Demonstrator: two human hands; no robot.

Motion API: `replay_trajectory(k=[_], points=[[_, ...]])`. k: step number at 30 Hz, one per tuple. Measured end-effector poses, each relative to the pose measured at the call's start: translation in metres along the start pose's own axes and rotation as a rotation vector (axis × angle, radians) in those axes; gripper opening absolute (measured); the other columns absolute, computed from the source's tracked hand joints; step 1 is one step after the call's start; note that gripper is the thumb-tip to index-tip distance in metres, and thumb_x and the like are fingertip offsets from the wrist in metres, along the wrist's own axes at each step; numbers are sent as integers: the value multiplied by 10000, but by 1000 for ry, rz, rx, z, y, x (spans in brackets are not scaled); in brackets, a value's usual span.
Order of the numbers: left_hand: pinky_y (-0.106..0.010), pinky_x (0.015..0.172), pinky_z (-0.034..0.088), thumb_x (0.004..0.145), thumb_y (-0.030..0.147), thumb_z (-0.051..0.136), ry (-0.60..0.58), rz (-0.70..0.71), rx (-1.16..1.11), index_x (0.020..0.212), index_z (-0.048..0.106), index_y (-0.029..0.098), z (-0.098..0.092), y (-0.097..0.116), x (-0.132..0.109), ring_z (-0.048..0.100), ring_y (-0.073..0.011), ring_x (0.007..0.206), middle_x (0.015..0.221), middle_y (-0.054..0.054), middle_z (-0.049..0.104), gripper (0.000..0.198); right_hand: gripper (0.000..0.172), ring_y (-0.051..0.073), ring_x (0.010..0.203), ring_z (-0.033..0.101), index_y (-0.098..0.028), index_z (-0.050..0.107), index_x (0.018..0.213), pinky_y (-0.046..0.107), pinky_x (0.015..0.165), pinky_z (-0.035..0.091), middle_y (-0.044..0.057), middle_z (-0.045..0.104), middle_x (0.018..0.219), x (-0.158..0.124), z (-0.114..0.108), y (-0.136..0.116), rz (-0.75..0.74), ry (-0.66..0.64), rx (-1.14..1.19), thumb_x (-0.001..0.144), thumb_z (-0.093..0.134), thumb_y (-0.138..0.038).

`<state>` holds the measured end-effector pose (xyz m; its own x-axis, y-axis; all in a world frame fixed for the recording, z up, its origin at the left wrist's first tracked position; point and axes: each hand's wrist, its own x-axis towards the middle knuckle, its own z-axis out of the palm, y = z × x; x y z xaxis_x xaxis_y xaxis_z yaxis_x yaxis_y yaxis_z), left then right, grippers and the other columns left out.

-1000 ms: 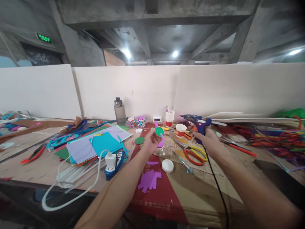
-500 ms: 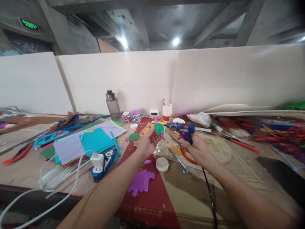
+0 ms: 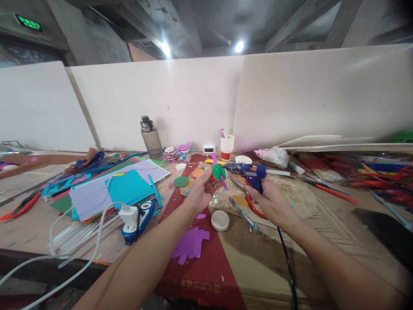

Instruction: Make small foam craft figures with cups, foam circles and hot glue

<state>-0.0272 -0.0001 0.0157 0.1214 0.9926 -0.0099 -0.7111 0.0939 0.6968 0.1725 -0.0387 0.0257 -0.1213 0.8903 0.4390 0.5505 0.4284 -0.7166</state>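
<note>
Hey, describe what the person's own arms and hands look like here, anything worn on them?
Both forearms are bare up to the picture's edge: no sleeves, gloves, watch or bracelet show. The left hand and right hand carry no visible rings; fingers are too small to check closely.

Brown wooden surface [image 3: 322,224] bearing a dark red cloth strip [image 3: 209,267]; purple paper cut-outs [image 3: 190,243]; white round lid [image 3: 220,220]; stacked coloured paper sheets [image 3: 119,187]; grey water bottle [image 3: 150,137].
</note>
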Motion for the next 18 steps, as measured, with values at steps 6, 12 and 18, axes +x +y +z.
replay_trajectory(k=[6, 12, 18], points=[[-272, 687, 532, 818, 267, 713, -19, 26, 13, 924, 705, 138, 0, 0, 0, 686, -163, 741, 839, -52, 738, 167, 341, 238, 820, 613, -164, 616, 1093, 373, 776, 478, 99, 698, 958, 0, 1, 1, 19, -8, -7, 894, 492, -411], [-282, 706, 524, 779, 325, 758, -20, 76, 44, 905, 700, 135, -2, 2, -1, 682, -170, 759, 831, -51, 730, 235, 353, 260, 907, 631, -174, 634, 1123, 387, 826, 477, 110, 713, 1029, -1, 1, 1, 4, -30, 10, 901, 498, -412], [-257, 697, 494, 731, 327, 801, -29, 137, 36, 849, 686, 153, -5, 3, 1, 644, -129, 733, 829, -12, 718, 240, 343, 267, 850, 624, -179, 643, 1044, 396, 789, 483, 110, 706, 962, -2, 0, -5, 42, -29, -30, 877, 494, -440]])
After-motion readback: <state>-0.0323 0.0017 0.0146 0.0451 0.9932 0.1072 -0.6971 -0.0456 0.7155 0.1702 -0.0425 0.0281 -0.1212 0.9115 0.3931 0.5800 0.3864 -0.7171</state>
